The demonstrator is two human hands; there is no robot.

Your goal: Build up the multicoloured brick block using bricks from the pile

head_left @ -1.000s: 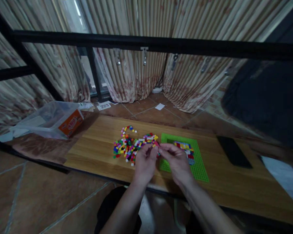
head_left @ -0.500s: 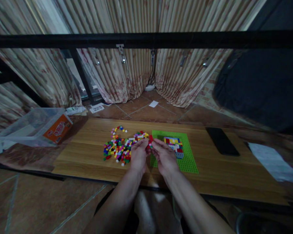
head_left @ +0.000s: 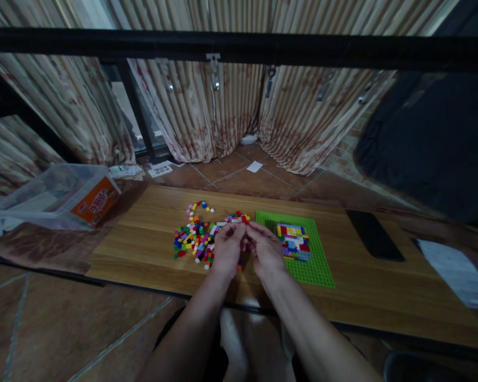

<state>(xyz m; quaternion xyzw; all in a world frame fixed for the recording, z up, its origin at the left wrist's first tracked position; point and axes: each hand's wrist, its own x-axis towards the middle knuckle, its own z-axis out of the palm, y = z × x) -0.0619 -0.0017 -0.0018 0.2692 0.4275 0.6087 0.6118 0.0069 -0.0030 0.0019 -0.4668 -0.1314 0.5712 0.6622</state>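
My left hand [head_left: 227, 249] and my right hand [head_left: 264, 250] meet over the wooden board [head_left: 151, 244], fingertips pinched together around something small that I cannot make out. Left of them lies a heap of small coloured bricks [head_left: 197, 236]. A green baseplate [head_left: 314, 265] lies to the right of my hands. It carries a flat patch of joined coloured bricks [head_left: 293, 241].
A black phone [head_left: 374, 227] lies on the board at the right, white paper [head_left: 458, 273] beyond it. A clear plastic box with an orange label [head_left: 59, 195] sits at the left. A black metal rail [head_left: 239, 48] crosses overhead; curtains hang behind.
My hands stay pinched together in front of the baseplate and have sunk slightly. The red piece seen between the fingertips half a second ago is now hidden. The view has shifted.
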